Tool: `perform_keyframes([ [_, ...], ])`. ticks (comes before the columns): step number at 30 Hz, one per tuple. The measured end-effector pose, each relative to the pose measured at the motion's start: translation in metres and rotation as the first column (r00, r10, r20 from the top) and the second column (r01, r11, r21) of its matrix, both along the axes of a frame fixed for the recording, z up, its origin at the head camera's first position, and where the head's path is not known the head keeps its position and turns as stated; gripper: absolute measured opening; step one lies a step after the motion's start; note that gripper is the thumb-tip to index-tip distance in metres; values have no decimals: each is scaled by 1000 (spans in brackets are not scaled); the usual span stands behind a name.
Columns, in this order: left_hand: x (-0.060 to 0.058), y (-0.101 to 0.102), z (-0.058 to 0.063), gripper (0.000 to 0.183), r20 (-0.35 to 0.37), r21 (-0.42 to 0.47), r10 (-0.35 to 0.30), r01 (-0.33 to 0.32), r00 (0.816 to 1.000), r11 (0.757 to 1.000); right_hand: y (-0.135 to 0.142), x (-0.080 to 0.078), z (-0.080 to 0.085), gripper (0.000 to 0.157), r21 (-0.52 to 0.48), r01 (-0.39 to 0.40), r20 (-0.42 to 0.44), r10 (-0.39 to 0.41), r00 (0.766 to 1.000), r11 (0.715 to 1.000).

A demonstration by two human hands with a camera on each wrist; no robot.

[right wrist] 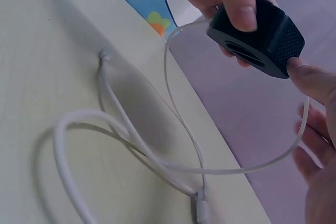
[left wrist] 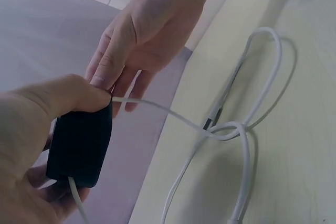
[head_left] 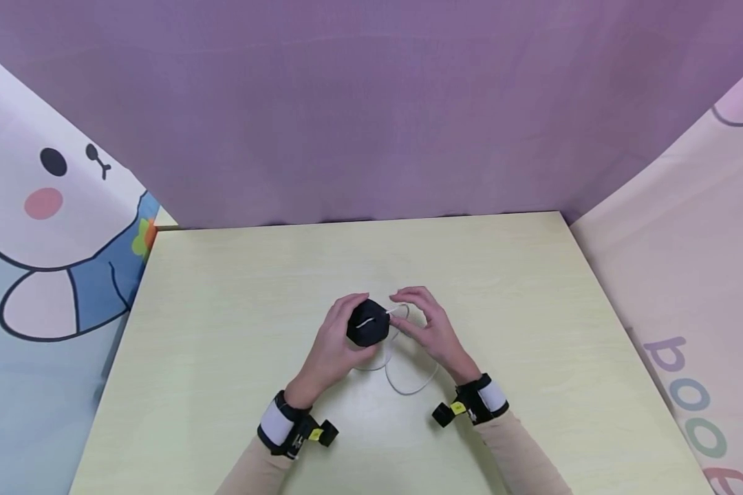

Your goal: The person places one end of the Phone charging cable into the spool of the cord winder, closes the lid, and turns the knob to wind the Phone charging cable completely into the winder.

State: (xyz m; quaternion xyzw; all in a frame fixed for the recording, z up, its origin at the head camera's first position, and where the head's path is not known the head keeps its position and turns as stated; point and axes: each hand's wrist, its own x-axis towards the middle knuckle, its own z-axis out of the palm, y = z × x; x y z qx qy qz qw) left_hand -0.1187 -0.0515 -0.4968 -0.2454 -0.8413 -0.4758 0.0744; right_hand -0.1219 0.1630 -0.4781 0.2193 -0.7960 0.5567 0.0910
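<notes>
Black and puck-shaped, the cable winder [head_left: 368,323] is held just above the pale wooden table [head_left: 223,330], the left hand [head_left: 334,340] curled round it with the thumb on top. The right hand [head_left: 427,323] pinches the white cable [head_left: 402,381] where it meets the winder's edge. Only a turn or so appears wound; most of the cable lies in loose loops on the table, not yet taken up.

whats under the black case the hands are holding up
Under the black case, held in the left hand, loops of white cable lie on the pale table. The hands cover part of the cable.
</notes>
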Motion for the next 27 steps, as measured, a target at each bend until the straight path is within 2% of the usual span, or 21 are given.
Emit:
perform_keyframes([
  [2, -1, 0, -1, 85, -5, 8, 18, -18, 1000, 1000, -3, 3, 2, 36, -8, 46, 1, -46, 999, 999],
  [5, -2, 1, -4, 86, 15, 38, 55, -56, 998, 998, -7, 7, 1, 30, -61, 85, 29, -84, 996, 995],
  [7, -2, 1, -6, 84, 56, 69, 78, -82, 995, 994, -11, 9, -1, 23, -102, 89, 71, -82, 994, 991],
  [10, -1, 3, -8, 79, 156, 141, 104, -126, 982, 982, -16, 11, -10, 19, -146, 84, 167, -59, 984, 986],
  [14, 0, 6, -10, 76, 305, 311, 49, -149, 951, 939, -20, 11, -30, 28, -177, 69, 306, -12, 952, 982],
  [17, 2, 7, -11, 76, 367, 379, 2, -151, 930, 913, -24, 10, -43, 35, -227, 44, 383, 48, 922, 973],
  [19, 3, 8, -14, 77, 386, 383, -3, -157, 923, 910, -26, 10, -46, 38, -251, 37, 415, 73, 907, 967],
  [24, 4, 12, -19, 75, 396, 373, 17, -177, 918, 911, -30, 12, -51, 55, -284, 45, 473, 99, 875, 958],
  [27, 4, 16, -20, 74, 401, 368, 37, -198, 915, 908, -34, 12, -52, 67, -345, 33, 505, 156, 849, 938],
])
